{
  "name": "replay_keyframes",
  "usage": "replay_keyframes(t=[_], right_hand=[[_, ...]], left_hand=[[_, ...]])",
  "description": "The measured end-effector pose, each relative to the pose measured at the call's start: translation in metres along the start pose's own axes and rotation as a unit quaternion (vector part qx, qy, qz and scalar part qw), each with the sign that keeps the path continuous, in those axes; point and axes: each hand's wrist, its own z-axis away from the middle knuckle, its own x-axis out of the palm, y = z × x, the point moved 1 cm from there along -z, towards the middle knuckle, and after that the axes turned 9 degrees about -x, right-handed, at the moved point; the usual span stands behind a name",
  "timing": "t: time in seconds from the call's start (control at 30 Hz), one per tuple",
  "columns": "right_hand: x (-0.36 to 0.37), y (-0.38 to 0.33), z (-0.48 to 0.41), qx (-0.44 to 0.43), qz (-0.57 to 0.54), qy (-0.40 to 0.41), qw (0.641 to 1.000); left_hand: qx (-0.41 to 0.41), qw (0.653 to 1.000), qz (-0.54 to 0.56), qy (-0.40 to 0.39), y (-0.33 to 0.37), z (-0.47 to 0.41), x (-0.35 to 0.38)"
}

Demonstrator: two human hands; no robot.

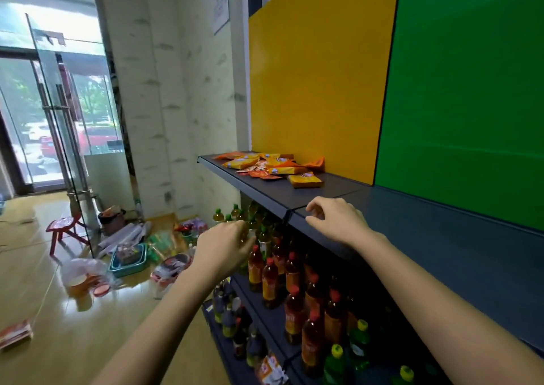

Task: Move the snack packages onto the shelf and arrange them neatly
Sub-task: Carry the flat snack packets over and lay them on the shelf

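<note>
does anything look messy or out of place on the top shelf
Yes. The snack packages lie in a loose heap at the left end of the top shelf, overlapping at mixed angles rather than in rows; one yellow pack lies askew at its near edge.

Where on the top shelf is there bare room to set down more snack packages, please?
The top shelf is bare along the green panel, rightward from the seam by the right hand. A smaller bare patch lies between that seam and the snack packages. Crowded: the left end before the yellow panel, where packages pile loosely, and the lower shelves, full of bottles.
</note>
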Motion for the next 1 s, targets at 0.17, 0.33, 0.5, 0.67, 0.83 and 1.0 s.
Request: replay_keyframes(t=[0.17, 0.33, 0.5, 0.67, 0.83, 1.0], right_hand=[[0.018, 0.016, -0.094, 0.005, 0.025, 0.012, 1.000], [0.028, 0.048, -0.187, 0.050, 0.050, 0.026, 0.997], [0.047, 0.082, -0.257, 0.128, 0.031, 0.017, 0.991], [0.068, 0.112, -0.306, 0.230, -0.003, 0.019, 0.973], [0.085, 0.129, -0.347, 0.330, -0.022, 0.048, 0.942], [0.099, 0.133, -0.378, 0.409, -0.156, 0.080, 0.896]], left_hand=[[-0.007, 1.000, 0.012, 0.000, -0.020, -0.091, 0.032], [-0.004, 0.999, 0.034, -0.004, -0.041, -0.182, 0.065], [0.000, 0.998, 0.066, 0.000, -0.065, -0.250, 0.098], [0.007, 0.997, 0.083, -0.004, -0.094, -0.302, 0.133], [0.031, 0.993, 0.111, -0.010, -0.126, -0.352, 0.165], [0.068, 0.986, 0.145, -0.039, -0.159, -0.405, 0.188]])
